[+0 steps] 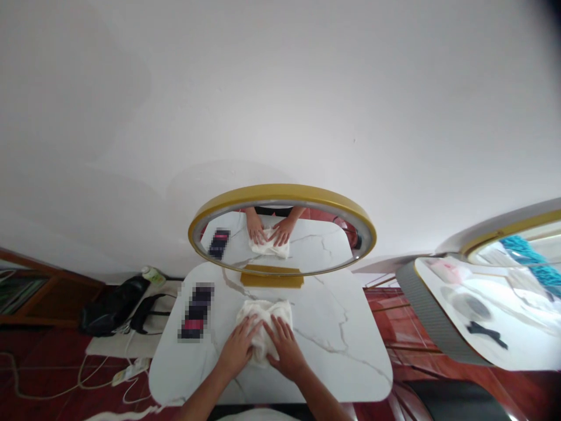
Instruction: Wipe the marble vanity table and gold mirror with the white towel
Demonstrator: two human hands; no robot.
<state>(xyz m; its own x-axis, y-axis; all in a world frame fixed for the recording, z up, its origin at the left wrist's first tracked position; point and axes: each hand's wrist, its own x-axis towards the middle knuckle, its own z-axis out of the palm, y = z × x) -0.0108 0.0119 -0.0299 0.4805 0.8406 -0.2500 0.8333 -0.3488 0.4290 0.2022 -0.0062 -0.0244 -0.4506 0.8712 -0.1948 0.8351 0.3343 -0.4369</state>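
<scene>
A white cloth (pixel 263 316) lies bunched on the white marble table (pixel 333 345) in front of me. My left hand (pixel 236 348) rests on its near left part, fingers flat and slightly spread. My right hand (pixel 284 345) presses on its near right part, fingers stretched out towards the cloth's middle. Both palms face down. Neither hand grips anything. A gold-rimmed oval mirror (pixel 283 193) stands at the table's far edge and reflects both hands and the cloth.
A dark, blurred flat object (pixel 196 311) lies on the table left of the cloth. A black bag (pixel 114 304) and white cables (pixel 127 371) are on the red floor at left. Another table (pixel 464 310) with a mirror stands at right.
</scene>
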